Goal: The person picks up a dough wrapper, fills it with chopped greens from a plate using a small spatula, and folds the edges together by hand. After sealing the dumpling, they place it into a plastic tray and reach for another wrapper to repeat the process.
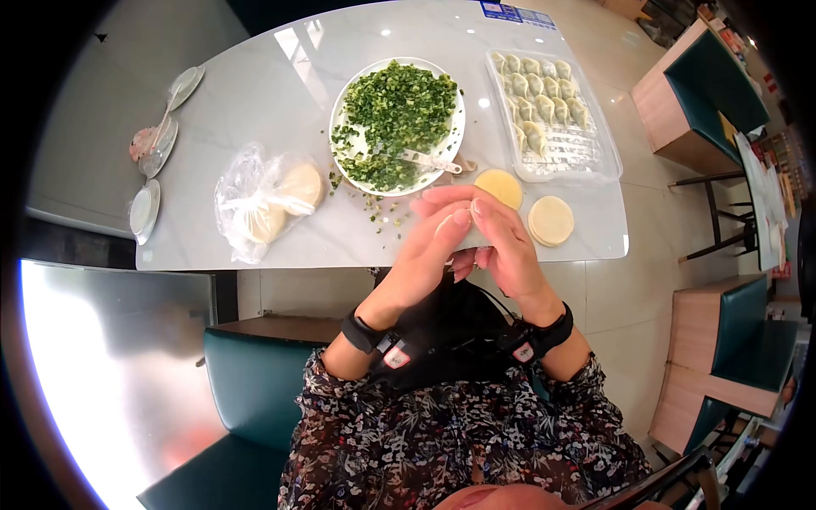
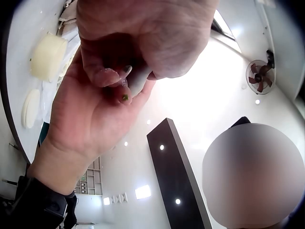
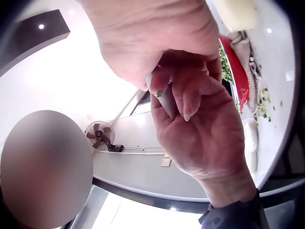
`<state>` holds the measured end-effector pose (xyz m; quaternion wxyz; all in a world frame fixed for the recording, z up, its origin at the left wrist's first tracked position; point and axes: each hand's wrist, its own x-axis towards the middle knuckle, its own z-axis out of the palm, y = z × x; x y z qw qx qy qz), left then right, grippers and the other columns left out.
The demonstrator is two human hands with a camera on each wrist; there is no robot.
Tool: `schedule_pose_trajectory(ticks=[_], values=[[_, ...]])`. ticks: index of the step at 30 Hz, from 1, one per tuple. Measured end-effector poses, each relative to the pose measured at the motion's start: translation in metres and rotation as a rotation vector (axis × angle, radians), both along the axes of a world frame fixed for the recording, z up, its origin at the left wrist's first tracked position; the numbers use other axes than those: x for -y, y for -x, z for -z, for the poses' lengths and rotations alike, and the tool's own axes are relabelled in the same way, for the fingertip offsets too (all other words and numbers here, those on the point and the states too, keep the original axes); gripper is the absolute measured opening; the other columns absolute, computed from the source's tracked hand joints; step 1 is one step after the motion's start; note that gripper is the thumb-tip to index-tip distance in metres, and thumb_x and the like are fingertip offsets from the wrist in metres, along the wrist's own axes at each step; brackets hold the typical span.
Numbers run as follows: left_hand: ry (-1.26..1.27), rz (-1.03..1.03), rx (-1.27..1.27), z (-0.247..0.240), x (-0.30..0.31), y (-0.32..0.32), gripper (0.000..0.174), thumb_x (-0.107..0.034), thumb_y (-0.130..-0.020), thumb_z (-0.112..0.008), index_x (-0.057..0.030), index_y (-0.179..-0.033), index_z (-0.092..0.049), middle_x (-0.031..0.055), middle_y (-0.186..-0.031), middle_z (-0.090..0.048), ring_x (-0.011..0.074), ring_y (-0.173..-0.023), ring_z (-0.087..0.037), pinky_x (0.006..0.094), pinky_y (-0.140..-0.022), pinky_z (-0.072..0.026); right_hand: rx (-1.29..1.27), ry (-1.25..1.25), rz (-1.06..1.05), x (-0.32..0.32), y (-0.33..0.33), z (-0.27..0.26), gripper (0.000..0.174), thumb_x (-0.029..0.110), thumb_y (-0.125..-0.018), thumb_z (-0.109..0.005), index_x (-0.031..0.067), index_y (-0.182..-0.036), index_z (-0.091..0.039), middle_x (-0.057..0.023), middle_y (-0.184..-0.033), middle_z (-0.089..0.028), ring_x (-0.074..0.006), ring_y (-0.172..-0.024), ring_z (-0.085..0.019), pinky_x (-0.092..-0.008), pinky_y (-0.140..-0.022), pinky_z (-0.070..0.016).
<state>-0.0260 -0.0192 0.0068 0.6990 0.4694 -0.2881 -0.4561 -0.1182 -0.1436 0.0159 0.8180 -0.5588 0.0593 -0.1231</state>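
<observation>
A left hand (image 1: 418,259) and right hand (image 1: 512,257) hold a pale dough dumpling (image 3: 167,104), mostly hidden between curled fingers, near the marble-patterned table's (image 1: 263,110) edge. Likely light, soft and easily torn, it suits gentle pinching along the rim.

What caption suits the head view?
Left hand and right hand meet near chopped greens, round wrappers and a tray of dumplings.

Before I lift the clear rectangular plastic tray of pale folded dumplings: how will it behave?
The clear plastic tray may flex, its walls looking thin. It'll probably dip at the far end, where most dumplings sit. They might slide toward the bare near section if tilted.
</observation>
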Motion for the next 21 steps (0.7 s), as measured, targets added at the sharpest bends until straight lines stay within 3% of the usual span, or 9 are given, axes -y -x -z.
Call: schedule_pose_trajectory(ticks=[3,5,6,8,12,15,17,21], values=[[-0.021,-0.005,-0.002,0.007,0.0,0.0,0.043,-0.037,-0.112,-0.042,-0.0033,-0.13,-0.061,0.0085,-0.097,-0.068,0.0172,-0.081,-0.066,0.027,-0.064,-0.0488,-0.033,-0.112,-0.039,-0.002,0.001,-0.007,0.041,0.028,-0.112,-0.039,-0.0023,-0.127,-0.063,-0.0162,-0.125,-0.068,-0.0203,-0.11,-0.067,-0.0306,-0.08,-0.06],[0.004,0.055,-0.036,0.013,-0.002,-0.003,0.041,-0.037,-0.111,-0.043,-0.0028,-0.123,-0.063,0.01,-0.098,-0.069,0.0196,-0.081,-0.067,0.0282,-0.064,-0.0503,0.0,0.003,-0.01,0.0,-0.001,0.005,0.04,0.025,-0.111,-0.038,-0.0045,-0.122,-0.063,-0.0178,-0.121,-0.07,-0.0223,-0.111,-0.067,-0.0335,-0.092,-0.0557],[0.004,0.056,-0.037,0.012,-0.001,0.0,0.041,-0.037,-0.111,-0.043,-0.0028,-0.123,-0.063,0.01,-0.098,-0.069,0.0196,-0.081,-0.067,0.0282,-0.064,-0.0503,-0.001,0.002,-0.009,-0.001,0.0,0.003,0.04,0.025,-0.111,-0.038,-0.0045,-0.122,-0.063,-0.0178,-0.121,-0.07,-0.0223,-0.111,-0.067,-0.0335,-0.092,-0.0557],[-0.09,-0.058,-0.058,0.008,-0.002,0.009,0.041,-0.037,-0.109,-0.044,-0.0019,-0.118,-0.064,0.0111,-0.096,-0.069,0.0212,-0.08,-0.067,0.0293,-0.06,-0.0508,0.009,0.03,0.012,-0.006,0.003,0.001,0.038,0.022,-0.11,-0.038,-0.0055,-0.115,-0.064,-0.019,-0.117,-0.072,-0.023,-0.109,-0.068,-0.035,-0.099,-0.0513],[-0.074,-0.021,-0.037,0.025,-0.005,0.012,0.041,-0.036,-0.109,-0.044,-0.0007,-0.118,-0.064,0.011,-0.101,-0.068,0.0224,-0.079,-0.068,0.0303,-0.058,-0.052,0.0,0.006,0.042,-0.011,0.005,0.003,0.035,0.019,-0.108,-0.038,-0.0052,-0.111,-0.064,-0.0193,-0.114,-0.073,-0.0217,-0.106,-0.068,-0.0342,-0.096,-0.0524],[-0.13,-0.149,-0.033,0.035,-0.005,0.023,0.043,-0.037,-0.109,-0.042,-0.0005,-0.118,-0.063,0.0102,-0.108,-0.067,0.0235,-0.081,-0.068,0.0309,-0.058,-0.0538,0.01,0.021,0.052,-0.013,0.006,0.004,0.032,0.017,-0.106,-0.04,-0.0053,-0.109,-0.063,-0.0201,-0.11,-0.073,-0.0212,-0.102,-0.069,-0.0336,-0.095,-0.0526],[-0.009,-0.188,-0.134,0.045,-0.006,0.024,0.029,-0.025,-0.104,-0.055,-0.0001,-0.116,-0.062,0.0115,-0.114,-0.066,0.023,-0.088,-0.068,0.0306,-0.062,-0.0553,0.049,0.047,0.078,-0.014,0.005,0.008,0.031,0.015,-0.104,-0.041,-0.0057,-0.109,-0.063,-0.0209,-0.109,-0.073,-0.0207,-0.099,-0.069,-0.0328,-0.094,-0.0528],[0.055,-0.226,-0.238,0.05,0.0,0.032,0.03,-0.028,-0.105,-0.054,-0.0008,-0.115,-0.063,0.0113,-0.111,-0.066,0.0226,-0.086,-0.067,0.0309,-0.062,-0.0544,0.046,0.084,0.108,-0.016,0.005,0.005,0.03,0.013,-0.102,-0.04,-0.0059,-0.107,-0.063,-0.0207,-0.107,-0.073,-0.0209,-0.097,-0.069,-0.0326,-0.092,-0.0534]])
